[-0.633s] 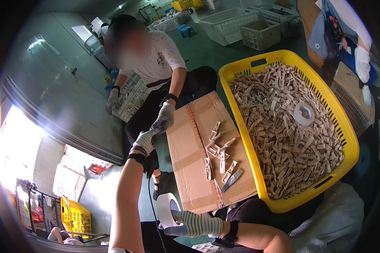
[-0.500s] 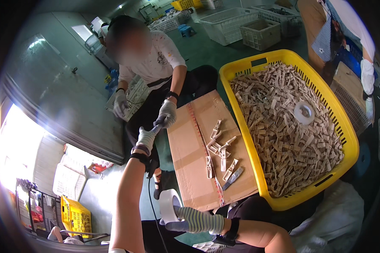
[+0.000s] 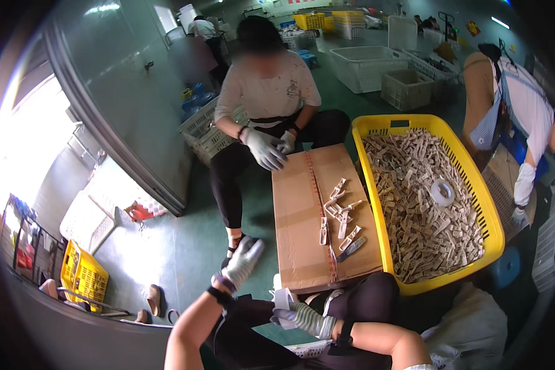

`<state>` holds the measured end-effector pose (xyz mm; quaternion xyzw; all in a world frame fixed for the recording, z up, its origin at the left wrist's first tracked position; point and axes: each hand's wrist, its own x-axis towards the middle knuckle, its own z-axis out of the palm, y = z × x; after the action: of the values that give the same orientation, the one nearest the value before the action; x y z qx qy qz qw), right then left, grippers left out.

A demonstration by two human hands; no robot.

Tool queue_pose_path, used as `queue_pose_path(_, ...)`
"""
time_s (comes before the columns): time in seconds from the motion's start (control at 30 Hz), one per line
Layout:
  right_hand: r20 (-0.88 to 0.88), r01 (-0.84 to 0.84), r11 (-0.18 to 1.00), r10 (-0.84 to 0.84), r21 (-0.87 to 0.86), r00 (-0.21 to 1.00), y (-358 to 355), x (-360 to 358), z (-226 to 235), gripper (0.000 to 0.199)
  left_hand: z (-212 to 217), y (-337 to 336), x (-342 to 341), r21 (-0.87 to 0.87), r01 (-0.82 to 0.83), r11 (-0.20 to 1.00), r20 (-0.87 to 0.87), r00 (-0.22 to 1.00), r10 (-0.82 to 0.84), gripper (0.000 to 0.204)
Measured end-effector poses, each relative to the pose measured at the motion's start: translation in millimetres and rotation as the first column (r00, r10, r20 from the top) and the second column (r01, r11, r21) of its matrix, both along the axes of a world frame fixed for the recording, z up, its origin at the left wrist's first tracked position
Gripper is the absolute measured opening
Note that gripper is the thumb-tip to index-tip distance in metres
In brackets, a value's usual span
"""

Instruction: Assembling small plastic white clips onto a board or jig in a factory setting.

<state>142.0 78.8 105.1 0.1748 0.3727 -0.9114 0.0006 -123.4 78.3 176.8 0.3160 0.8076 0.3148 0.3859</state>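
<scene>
left hand [image 3: 243, 261] gloved, open, empty, raised | right hand [image 3: 296, 316] grips white tape roll [image 3: 283, 300] below cardboard box [image 3: 302, 216] | box seam taped, few clips [image 3: 338, 209] on top | yellow crate [image 3: 376, 132] full, far right

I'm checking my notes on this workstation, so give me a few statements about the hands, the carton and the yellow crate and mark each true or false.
1. The yellow crate is heaped with pale wooden clips. True.
2. The left hand rests flat on the cardboard carton. False: it is raised in the air, off the carton's left side.
3. The right hand holds a white piece near the lap. True.
4. A roll of tape lies on the carton. False: it lies on the clips in the crate.
</scene>
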Motion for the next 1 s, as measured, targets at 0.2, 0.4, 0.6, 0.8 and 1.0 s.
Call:
queue_pose_path(0.2, 0.191, 0.036, 0.984, -0.069, 0.174, 0.979, -24.7, -3.7, -30.1, 0.039, -98.7, -125.0, 74.9, 0.157, -0.397, 0.905, 0.625, 0.749, 0.22, 0.071)
queue_pose_path(0.4, 0.33, 0.143, 0.99, -0.133, -0.006, 0.935, -29.7, 8.9, -49.7, 0.031, -134.8, -135.8, 84.8, 0.18, -0.367, 0.912, 0.545, 0.809, 0.218, 0.048)
queue_pose_path(0.6, 0.35, 0.176, 0.963, -0.24, 0.206, 0.906, -45.0, 4.0, -16.5, 0.03, -157.5, -136.6, 78.0, 0.156, -0.393, 0.906, 0.651, 0.731, 0.205, 0.035)
queue_pose_path(0.8, 0.288, 0.213, 0.977, -0.202, -0.009, 0.936, -39.0, 12.5, -60.7, 0.033, -156.4, -128.5, 86.1, 0.147, -0.331, 0.932, 0.662, 0.734, 0.156, 0.03)
queue_pose_path(1.0, 0.299, 0.26, 0.965, -0.259, 0.037, 0.919, -39.2, -0.1, -68.8, 0.027, -167.7, -132.2, 81.7, 0.092, -0.373, 0.923, 0.677, 0.703, 0.216, 0.029)
